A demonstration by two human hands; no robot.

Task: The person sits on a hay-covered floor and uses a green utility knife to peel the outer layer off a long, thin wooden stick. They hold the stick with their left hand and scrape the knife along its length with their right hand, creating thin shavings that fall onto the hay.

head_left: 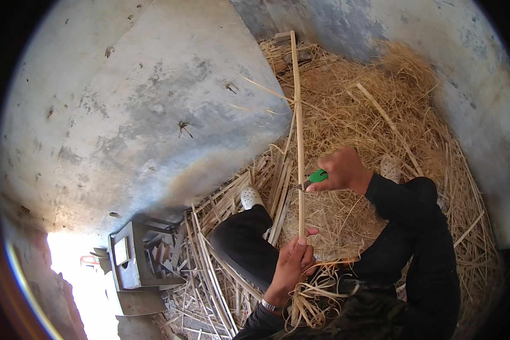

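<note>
In the head view, the only one we have, we see the long pale strip [298, 130] reaching away from the person, its long axis running almost straight from 6 o'clock to 12 and leaning a touch toward 11 at the far end. The left hand [292, 260] is the one on it: its fingers are closed around the near end, with the thumb lying along the top. The right hand [344, 168] sits at about 1 o'clock from the left, its fingers curled round the green-handled knife [318, 175]. From those fingers the strip lies just beside, at 9 o'clock, and the blade points that way, set across the strip rather than along it; it appears to touch, though we cannot tell whether it bites. We judge that this crosswise meeting of blade and strip is the relation that matters most. The strip itself looks slender, straw-yellow and fairly smooth, with a slight bow. Thin fibres [266, 86] stick out toward 10 o'clock by its upper half, and we cannot make out whether they are attached. Curly shavings [311, 300] bunch near 6 o'clock, close to the left hand, while loose straw [351, 122] spreads over the floor toward 1 o'clock.
</note>
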